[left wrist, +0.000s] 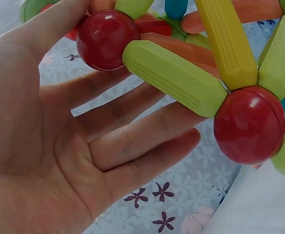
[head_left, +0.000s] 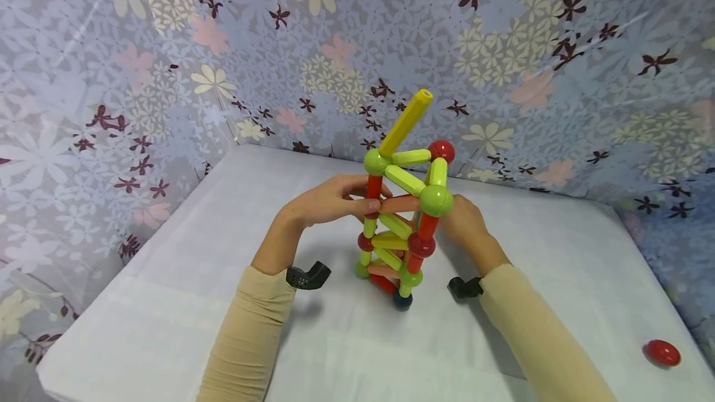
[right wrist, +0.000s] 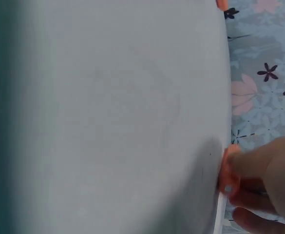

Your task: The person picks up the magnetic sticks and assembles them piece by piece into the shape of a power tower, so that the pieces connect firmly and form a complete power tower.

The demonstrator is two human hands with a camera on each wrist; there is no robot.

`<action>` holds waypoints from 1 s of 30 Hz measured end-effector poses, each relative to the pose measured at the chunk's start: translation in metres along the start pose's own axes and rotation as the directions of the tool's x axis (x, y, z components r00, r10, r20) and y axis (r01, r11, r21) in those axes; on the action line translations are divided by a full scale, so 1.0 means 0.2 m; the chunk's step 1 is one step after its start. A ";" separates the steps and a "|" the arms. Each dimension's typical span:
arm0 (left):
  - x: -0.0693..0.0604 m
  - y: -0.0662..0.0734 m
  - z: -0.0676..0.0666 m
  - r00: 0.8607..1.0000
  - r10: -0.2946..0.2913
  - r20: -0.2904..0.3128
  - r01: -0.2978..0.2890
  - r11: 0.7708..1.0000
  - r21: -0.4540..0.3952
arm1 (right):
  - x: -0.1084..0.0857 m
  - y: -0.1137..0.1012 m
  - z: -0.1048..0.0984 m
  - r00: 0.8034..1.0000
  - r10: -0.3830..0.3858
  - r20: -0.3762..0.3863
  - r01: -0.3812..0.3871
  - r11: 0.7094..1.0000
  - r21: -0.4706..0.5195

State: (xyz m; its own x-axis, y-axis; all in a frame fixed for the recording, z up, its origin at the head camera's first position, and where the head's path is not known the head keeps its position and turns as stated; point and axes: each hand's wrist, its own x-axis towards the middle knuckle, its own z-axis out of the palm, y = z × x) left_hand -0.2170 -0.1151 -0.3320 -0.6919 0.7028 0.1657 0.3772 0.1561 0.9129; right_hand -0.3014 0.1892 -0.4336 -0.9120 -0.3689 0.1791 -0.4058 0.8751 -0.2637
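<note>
A tall tower [head_left: 395,226] of coloured magnetic sticks and balls stands on the white table. From a green ball at its top, a yellow stick [head_left: 406,123] slants upward. My left hand [head_left: 335,198] holds the tower's left side, with the thumb in front and fingers behind. In the left wrist view, that thumb is beside a red ball [left wrist: 108,41] and the fingers stretch behind a light green stick [left wrist: 174,78]. My right hand [head_left: 465,223] is beyond the tower, partly hidden by it. In the right wrist view it pinches an orange stick [right wrist: 229,170] by the table's edge.
A red ball-like piece [head_left: 662,353] lies near the right side of the white table [head_left: 167,278]. Flower-patterned fabric [head_left: 357,48] rises behind the table and along its sides. Another orange piece [right wrist: 222,4] shows at the top of the right wrist view.
</note>
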 end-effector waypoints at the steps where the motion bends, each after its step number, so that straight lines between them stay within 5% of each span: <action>1: 0.00 0.00 0.00 1.000 0.000 0.000 0.000 1.000 0.002 | -0.01 0.00 -0.01 1.000 -0.014 -0.022 0.013 0.999 -0.038; 4: 0.00 0.00 0.00 1.000 -0.002 -0.001 0.002 1.000 0.003 | -0.02 0.00 -0.04 1.000 -0.004 0.011 0.004 1.000 -0.029; 7: 0.00 -0.01 0.00 1.000 -0.006 -0.003 0.006 1.000 -0.005 | -0.03 0.02 -0.09 0.997 0.028 0.076 -0.036 0.993 0.110; 10: 0.00 0.00 0.00 1.000 -0.010 0.002 0.010 1.000 -0.013 | -0.05 0.00 -0.20 0.997 0.038 0.073 -0.063 0.922 0.382; 13: 0.01 0.00 0.01 1.000 -0.014 0.005 0.014 1.000 -0.011 | -0.10 -0.07 -0.34 0.998 0.046 -0.031 -0.015 0.761 0.648; 16: 0.01 0.00 0.01 1.000 -0.015 0.002 0.015 1.000 -0.005 | -0.15 -0.20 -0.51 0.980 0.037 -0.197 0.148 0.532 0.834; 20: 0.01 0.00 0.00 1.000 -0.008 0.004 0.008 1.000 0.005 | -0.20 -0.36 -0.71 0.905 -0.033 -0.424 0.419 0.243 0.875; 21: 0.01 0.00 0.00 1.000 -0.007 0.004 0.007 1.000 0.009 | -0.20 -0.40 -0.74 0.886 -0.042 -0.462 0.460 0.209 0.863; 24: 0.01 -0.01 0.00 1.000 -0.006 0.002 0.006 1.000 0.012 | -0.21 -0.49 -0.82 0.837 -0.067 -0.543 0.544 0.217 0.811; 26: 0.01 -0.01 0.00 1.000 -0.007 0.000 0.007 1.000 0.012 | -0.21 -0.54 -0.85 0.821 -0.089 -0.564 0.565 0.273 0.779; 28: 0.01 -0.01 0.00 1.000 -0.007 0.000 0.007 1.000 0.014 | -0.21 -0.57 -0.87 0.818 -0.119 -0.562 0.564 0.349 0.748; 30: 0.01 -0.01 0.00 1.000 -0.008 0.003 0.008 1.000 0.019 | -0.22 -0.60 -0.88 0.821 -0.153 -0.550 0.561 0.395 0.727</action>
State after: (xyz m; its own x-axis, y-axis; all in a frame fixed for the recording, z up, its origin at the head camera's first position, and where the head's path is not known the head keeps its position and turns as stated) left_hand -0.2181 -0.1134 -0.3330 -0.6934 0.7032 0.1571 0.3831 0.1750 0.9070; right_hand -0.2014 0.1548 -0.2432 -0.6538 -0.2647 0.7088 -0.7152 -0.0894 -0.6931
